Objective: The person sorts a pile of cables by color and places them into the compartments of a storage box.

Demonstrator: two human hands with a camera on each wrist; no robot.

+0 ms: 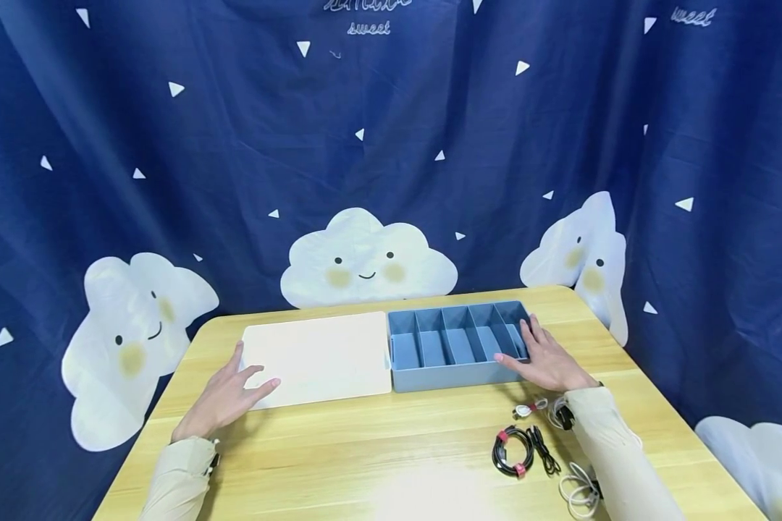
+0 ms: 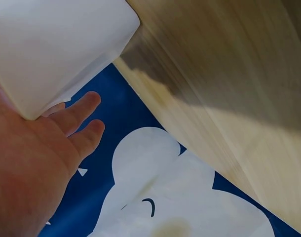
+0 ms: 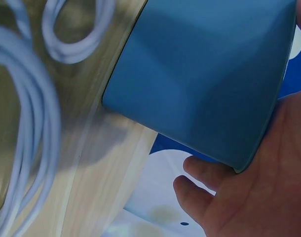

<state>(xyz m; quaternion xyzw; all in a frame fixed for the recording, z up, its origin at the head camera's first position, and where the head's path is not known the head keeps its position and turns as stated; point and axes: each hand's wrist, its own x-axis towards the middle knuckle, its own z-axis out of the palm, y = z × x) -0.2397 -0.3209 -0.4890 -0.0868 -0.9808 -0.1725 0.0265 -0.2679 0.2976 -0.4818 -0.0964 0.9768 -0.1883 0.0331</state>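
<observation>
My left hand (image 1: pixel 221 399) rests at the left end of a flat-topped white box (image 1: pixel 319 358), its thumb and forefinger spread over the top. In the left wrist view, the straight fingers (image 2: pixel 84 111) extend past the white corner. To the right, a blue divided organizer box (image 1: pixel 459 375) stands end to end with the white one. My right hand (image 1: pixel 547 362) touches its right end, with the thumb at the front rim and the other fingers along the right rim. Several compartments of the organizer show bare bottoms. The right wrist view shows its blue end wall (image 3: pixel 190 74) beside the palm.
Coiled cables lie near my right forearm: a black one with red ties (image 1: pixel 499 456), a thin black one (image 1: pixel 543 452), a white one (image 1: pixel 576 492) and a short white one (image 1: pixel 523 411). Behind the wooden table (image 1: pixel 339 463) hangs a dark blue cloud-print curtain (image 1: pixel 391 166).
</observation>
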